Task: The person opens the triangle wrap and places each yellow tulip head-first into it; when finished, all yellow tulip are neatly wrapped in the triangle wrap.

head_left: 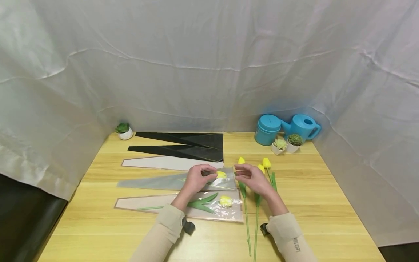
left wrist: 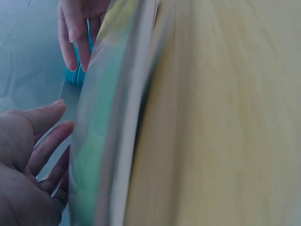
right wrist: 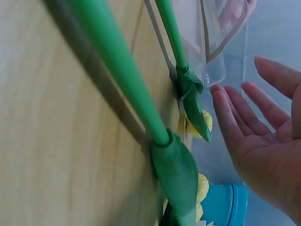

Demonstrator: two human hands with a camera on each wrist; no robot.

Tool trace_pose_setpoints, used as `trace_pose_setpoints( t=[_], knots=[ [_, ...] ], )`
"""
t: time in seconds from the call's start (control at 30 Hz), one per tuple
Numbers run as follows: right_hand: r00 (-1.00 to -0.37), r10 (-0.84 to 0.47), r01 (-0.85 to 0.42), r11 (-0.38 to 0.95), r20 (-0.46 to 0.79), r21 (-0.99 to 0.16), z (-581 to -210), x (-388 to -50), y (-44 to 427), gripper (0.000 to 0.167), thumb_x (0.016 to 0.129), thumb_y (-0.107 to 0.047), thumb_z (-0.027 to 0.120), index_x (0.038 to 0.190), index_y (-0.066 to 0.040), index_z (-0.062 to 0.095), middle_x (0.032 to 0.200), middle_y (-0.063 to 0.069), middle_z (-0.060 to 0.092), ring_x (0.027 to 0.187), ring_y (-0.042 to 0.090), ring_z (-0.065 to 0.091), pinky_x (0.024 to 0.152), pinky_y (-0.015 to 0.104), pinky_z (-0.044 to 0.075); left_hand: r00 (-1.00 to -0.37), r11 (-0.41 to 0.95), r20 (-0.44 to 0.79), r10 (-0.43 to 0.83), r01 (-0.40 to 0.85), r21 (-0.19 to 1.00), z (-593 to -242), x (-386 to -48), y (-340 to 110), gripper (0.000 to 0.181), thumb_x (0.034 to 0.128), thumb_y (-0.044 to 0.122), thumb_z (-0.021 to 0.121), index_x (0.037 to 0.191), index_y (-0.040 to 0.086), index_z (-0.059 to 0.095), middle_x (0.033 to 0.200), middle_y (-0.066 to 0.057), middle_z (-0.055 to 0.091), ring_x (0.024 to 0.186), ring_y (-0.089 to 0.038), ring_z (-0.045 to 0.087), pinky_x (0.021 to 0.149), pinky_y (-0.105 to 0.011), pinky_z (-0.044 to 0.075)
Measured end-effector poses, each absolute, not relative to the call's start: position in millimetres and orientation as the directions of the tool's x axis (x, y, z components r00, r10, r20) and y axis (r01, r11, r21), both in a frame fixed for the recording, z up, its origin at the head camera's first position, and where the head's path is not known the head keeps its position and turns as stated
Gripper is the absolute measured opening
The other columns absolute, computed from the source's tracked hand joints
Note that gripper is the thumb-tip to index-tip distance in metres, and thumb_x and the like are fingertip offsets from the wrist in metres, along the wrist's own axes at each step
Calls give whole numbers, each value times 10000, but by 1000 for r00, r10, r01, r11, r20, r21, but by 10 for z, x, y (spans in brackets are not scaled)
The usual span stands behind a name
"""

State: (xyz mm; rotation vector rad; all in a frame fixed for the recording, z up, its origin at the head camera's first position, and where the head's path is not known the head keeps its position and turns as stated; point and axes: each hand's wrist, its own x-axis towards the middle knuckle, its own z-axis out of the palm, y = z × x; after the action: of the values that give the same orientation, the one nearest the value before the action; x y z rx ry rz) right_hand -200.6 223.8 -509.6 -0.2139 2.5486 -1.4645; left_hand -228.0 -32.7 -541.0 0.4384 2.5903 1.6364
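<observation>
My left hand [head_left: 198, 179] is over a grey clear-fronted flower sleeve [head_left: 147, 182], close to the yellow tulip [head_left: 221, 175] inside it. In the left wrist view its thumb and fingers [left wrist: 49, 146] are apart, with nothing pinched between them. My right hand [head_left: 255, 180] hovers at the sleeve's wide right end. The right wrist view shows its fingers [right wrist: 256, 115] spread and relaxed, near a clear sleeve corner [right wrist: 216, 73]. Nearer me lies a pinkish-white sleeve [head_left: 235, 214] holding another yellow tulip [head_left: 226, 201]. Loose yellow tulips [head_left: 266, 163] lie beside and under my right hand.
A white sleeve [head_left: 163, 162] and two black sleeves [head_left: 176, 151] lie farther back. A potted succulent [head_left: 124, 131] stands back left. Back right are a blue lidded bucket [head_left: 267, 130], a blue watering can [head_left: 302, 127] and two small potted plants [head_left: 294, 142]. Grey curtains surround the wooden table [head_left: 314, 203].
</observation>
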Motion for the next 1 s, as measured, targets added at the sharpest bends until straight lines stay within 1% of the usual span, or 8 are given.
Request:
trace_pose_setpoints(
  t=[0.17,0.27,0.4,0.53,0.67,0.83,1.0],
  knots=[
    [-968,-232,-40,521,-96,-853,-5103,-1998,2238,450,995,-131,708,1424,-44,605,1434,173,626,1287,377,625,1061,496,534,-956,403,90,281,202,893,-5376,-2236,-410,186,919,152,805,1105,161,803,1086,17,792,977,-181,725,883,-377,583],
    [-965,-243,-46,519,-96,-854,-5094,-1999,2236,438,995,-128,706,1412,-35,613,1427,176,631,1290,383,622,1063,503,532,-954,412,77,289,197,890,-5353,-2212,-470,208,921,136,800,1126,175,794,1121,19,785,1060,-214,710,949,-440,565],
    [-965,-241,-34,511,-106,-859,-5080,-1998,2227,427,991,-123,710,1399,-30,624,1419,175,638,1298,385,616,1069,511,525,-954,435,55,294,185,881,-5346,-2193,-535,238,927,146,794,1163,175,779,1172,8,775,1138,-240,689,1007,-474,540],
    [-964,-242,-32,517,-109,-855,-5076,-1987,2217,417,991,-146,715,1388,-45,635,1412,168,643,1293,381,618,1063,508,529,-957,452,30,290,165,877,-5355,-2190,-569,250,937,166,786,1186,176,771,1194,6,770,1152,-242,683,1018,-470,533],
    [-964,-251,-51,509,-92,-859,-5054,-1942,2267,430,1000,-173,709,1399,-36,624,1416,190,634,1293,397,614,1053,509,536,-955,471,28,295,171,865,-5367,-2195,-571,233,951,186,773,1184,194,775,1173,40,771,1133,-206,680,1001,-443,537],
    [-972,-231,-81,498,-42,-863,-4952,-1864,2451,440,1011,-171,693,1412,-14,603,1403,225,630,1278,398,622,1066,517,525,-951,470,37,307,185,863,-5380,-2203,-578,208,964,190,758,1171,190,780,1126,60,775,1064,-173,689,947,-409,553],
    [-982,-189,-100,528,-2,-843,-4793,-1763,2669,429,1013,-197,695,1406,-43,619,1400,210,633,1273,369,625,1068,515,522,-955,470,49,294,189,862,-5377,-2207,-594,177,968,165,749,1140,183,788,1097,54,777,1031,-160,700,936,-405,563]
  ],
)
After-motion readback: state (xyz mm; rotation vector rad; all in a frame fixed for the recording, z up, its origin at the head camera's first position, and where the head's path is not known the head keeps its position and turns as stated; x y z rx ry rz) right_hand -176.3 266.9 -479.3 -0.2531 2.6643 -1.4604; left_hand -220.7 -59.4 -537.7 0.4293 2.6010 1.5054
